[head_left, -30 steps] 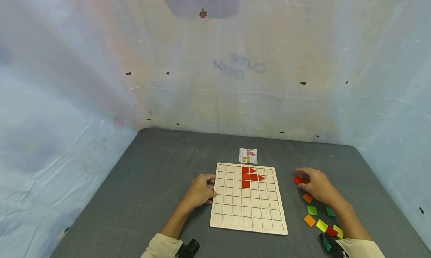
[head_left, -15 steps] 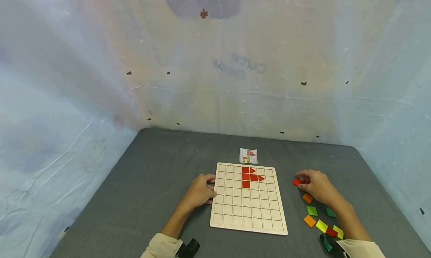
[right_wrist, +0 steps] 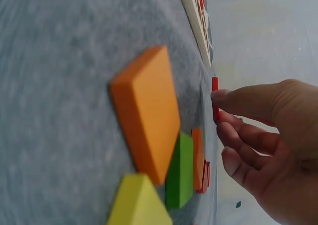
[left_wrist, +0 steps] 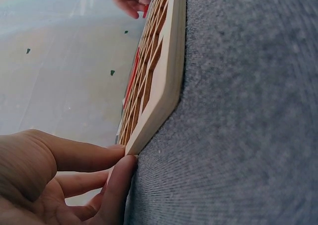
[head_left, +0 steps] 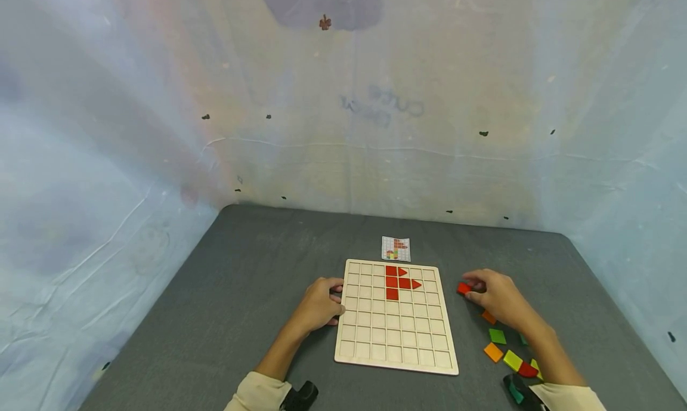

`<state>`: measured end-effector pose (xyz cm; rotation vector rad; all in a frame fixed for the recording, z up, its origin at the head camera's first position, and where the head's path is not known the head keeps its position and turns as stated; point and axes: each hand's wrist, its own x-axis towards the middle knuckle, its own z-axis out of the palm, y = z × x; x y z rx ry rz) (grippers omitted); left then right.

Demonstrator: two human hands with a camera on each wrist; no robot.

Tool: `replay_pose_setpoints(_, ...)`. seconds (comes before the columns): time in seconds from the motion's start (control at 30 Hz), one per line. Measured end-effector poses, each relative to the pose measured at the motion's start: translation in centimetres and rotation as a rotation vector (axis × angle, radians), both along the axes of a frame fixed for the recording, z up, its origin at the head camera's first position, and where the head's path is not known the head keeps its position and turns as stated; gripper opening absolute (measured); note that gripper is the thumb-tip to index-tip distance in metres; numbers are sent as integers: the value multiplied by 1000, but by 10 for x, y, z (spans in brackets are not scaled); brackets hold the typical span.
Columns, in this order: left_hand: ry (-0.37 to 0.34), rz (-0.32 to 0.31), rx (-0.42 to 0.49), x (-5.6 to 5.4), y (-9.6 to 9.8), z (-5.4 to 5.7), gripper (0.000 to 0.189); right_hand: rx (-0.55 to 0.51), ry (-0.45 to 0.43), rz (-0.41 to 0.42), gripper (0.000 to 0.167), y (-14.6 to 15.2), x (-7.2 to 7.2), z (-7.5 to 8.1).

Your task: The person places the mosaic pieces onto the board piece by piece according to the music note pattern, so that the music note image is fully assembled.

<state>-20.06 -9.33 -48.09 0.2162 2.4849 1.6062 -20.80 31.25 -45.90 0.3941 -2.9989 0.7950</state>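
A pale wooden grid board lies on the table, with several red tiles, some square and some pointed, set in its upper cells. My left hand holds the board's left edge; the left wrist view shows thumb and fingers pinching the wood. To the right of the board, my right hand pinches a red tile between thumb and fingers. That same tile appears edge-on in the right wrist view, lifted clear of the other pieces. The fingers partly cover it in the head view.
A small printed pattern card lies beyond the board. Loose pieces lie by the right forearm: orange, green, yellow and red. The grey table meets a pale hanging sheet at the back.
My right hand has drawn the red tile leftwards, away from its earlier spot and nearer the board. The left hand and the board have stayed put.
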Motion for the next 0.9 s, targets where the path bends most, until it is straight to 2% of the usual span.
replay_pose_setpoints(0.53,-7,3,5,0,0,0,63,-54,41,15,33,-25,-2,-4)
replay_pose_setpoints(0.9,-10,-4,11,0,0,1,64,-110,8,63,35,-41,-4,-2)
